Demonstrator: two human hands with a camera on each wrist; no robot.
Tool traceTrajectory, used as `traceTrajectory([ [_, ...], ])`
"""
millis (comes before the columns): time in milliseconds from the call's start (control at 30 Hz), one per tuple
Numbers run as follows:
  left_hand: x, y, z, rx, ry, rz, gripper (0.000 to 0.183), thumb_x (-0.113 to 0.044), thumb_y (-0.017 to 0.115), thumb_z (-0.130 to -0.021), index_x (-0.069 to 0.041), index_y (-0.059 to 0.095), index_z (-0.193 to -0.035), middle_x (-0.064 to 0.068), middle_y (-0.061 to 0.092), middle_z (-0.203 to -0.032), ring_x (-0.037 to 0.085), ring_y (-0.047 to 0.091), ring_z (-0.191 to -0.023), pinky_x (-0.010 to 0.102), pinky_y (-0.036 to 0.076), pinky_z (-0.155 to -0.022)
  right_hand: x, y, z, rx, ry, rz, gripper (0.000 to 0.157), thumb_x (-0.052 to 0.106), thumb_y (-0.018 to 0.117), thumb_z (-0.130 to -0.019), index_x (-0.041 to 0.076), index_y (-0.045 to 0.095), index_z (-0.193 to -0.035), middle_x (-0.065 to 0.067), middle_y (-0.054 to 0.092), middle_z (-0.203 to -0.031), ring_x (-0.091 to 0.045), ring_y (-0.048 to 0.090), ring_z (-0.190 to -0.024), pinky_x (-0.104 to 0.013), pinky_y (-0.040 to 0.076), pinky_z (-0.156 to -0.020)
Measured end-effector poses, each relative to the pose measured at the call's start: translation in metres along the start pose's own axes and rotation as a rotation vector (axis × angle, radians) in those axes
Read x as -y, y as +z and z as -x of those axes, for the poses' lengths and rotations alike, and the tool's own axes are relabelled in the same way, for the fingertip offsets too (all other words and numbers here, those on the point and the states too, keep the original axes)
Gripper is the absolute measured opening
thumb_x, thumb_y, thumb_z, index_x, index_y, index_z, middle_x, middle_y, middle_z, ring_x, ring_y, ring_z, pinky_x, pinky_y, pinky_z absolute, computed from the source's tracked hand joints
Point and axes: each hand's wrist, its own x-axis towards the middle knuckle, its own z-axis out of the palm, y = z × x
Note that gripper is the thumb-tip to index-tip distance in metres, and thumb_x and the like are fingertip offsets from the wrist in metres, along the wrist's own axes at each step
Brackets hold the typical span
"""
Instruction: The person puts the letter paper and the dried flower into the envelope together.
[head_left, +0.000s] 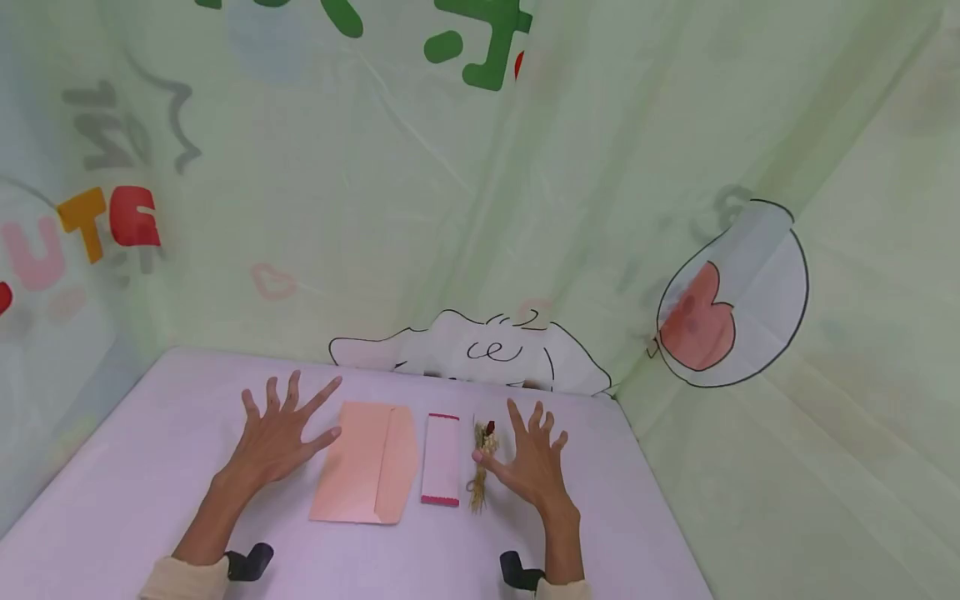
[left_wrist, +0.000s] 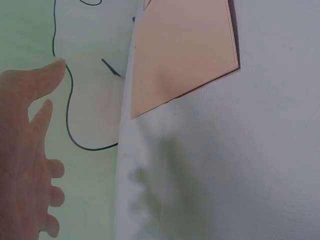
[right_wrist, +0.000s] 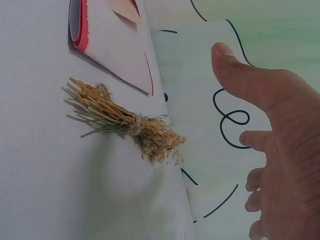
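Note:
A peach-coloured envelope (head_left: pixel 352 462) with its flap to the right lies flat on the table. Beside it is a folded pale pink paper (head_left: pixel 441 460) with red edges at both ends. Farther right lies a small bunch of dried flowers (head_left: pixel 478 479), its stems tied with twine as the right wrist view shows. My left hand (head_left: pixel 273 442), fingers spread, hovers left of the envelope and holds nothing. Above the table near the dried flowers, my right hand (head_left: pixel 536 462) is also spread with nothing in it; in the head view its thumb overlaps the bunch.
The white table (head_left: pixel 600 533) ends at a pale green printed curtain (head_left: pixel 375 208) behind and at the sides. Dark wrist camera mounts (head_left: pixel 251 562) sit on both wrists, next to light sleeves (head_left: pixel 183 579).

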Motion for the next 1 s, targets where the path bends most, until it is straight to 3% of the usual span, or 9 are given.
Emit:
traceTrajectory([
  [233, -0.006, 0.002, -0.004, -0.001, 0.016, 0.008, 0.079, -0.059, 0.069, -0.098, -0.034, 0.041, -0.168, 0.042, 0.037, -0.165, 0.076, 0.034, -0.146, 0.095, 0.015, -0.111, 0.001, -0.002, -0.004, -0.006, -0.002, -0.017, 0.112, 0.069, 0.077, -0.083, 0.014, 0.035, -0.172, -0.039, 0.021, -0.175, -0.066, 0.022, -0.160, -0.090, 0.015, -0.120],
  [500, -0.027, 0.018, -0.004, 0.007, 0.054, 0.027, 0.072, -0.056, 0.067, -0.102, -0.035, 0.044, -0.166, 0.041, 0.041, -0.164, 0.072, 0.041, -0.145, 0.093, 0.024, -0.113, 0.011, 0.000, -0.013, -0.119, -0.022, -0.117, 0.088, 0.042, 0.085, -0.091, 0.008, 0.048, -0.164, -0.034, 0.038, -0.170, -0.055, 0.035, -0.160, -0.081, 0.025, -0.124],
  [633, -0.038, 0.032, -0.002, -0.002, 0.075, 0.049, 0.070, -0.051, 0.070, -0.101, -0.034, 0.047, -0.165, 0.041, 0.044, -0.162, 0.072, 0.043, -0.142, 0.092, 0.028, -0.112, 0.020, 0.006, -0.015, -0.197, -0.040, -0.137, 0.066, 0.031, 0.085, -0.095, 0.007, 0.062, -0.153, -0.028, 0.060, -0.156, -0.051, 0.058, -0.144, -0.071, 0.047, -0.114],
  [733, -0.047, 0.041, 0.003, 0.015, 0.082, 0.090, 0.069, -0.048, 0.072, -0.101, -0.033, 0.049, -0.164, 0.042, 0.044, -0.161, 0.073, 0.044, -0.141, 0.092, 0.029, -0.111, 0.027, 0.012, -0.014, -0.228, -0.048, -0.097, 0.046, 0.029, 0.082, -0.098, 0.007, 0.075, -0.138, -0.019, 0.080, -0.125, -0.041, 0.077, -0.111, -0.059, 0.061, -0.090],
  [833, -0.055, 0.050, 0.008, 0.048, 0.073, 0.137, 0.068, -0.044, 0.073, -0.101, -0.034, 0.050, -0.164, 0.042, 0.043, -0.162, 0.074, 0.043, -0.140, 0.093, 0.028, -0.110, 0.037, 0.019, -0.013, -0.213, -0.018, -0.045, 0.034, 0.033, 0.080, -0.100, 0.008, 0.083, -0.121, -0.010, 0.084, -0.092, -0.032, 0.077, -0.085, -0.049, 0.058, -0.075],
  [1000, -0.064, 0.060, 0.015, 0.105, 0.067, 0.201, 0.064, -0.040, 0.073, -0.101, -0.032, 0.054, -0.161, 0.043, 0.042, -0.162, 0.077, 0.041, -0.140, 0.093, 0.025, -0.110, 0.059, 0.034, -0.010, -0.198, 0.087, -0.032, 0.030, 0.031, 0.084, -0.097, 0.003, 0.085, -0.107, -0.012, 0.083, -0.093, -0.035, 0.077, -0.087, -0.051, 0.059, -0.079],
])
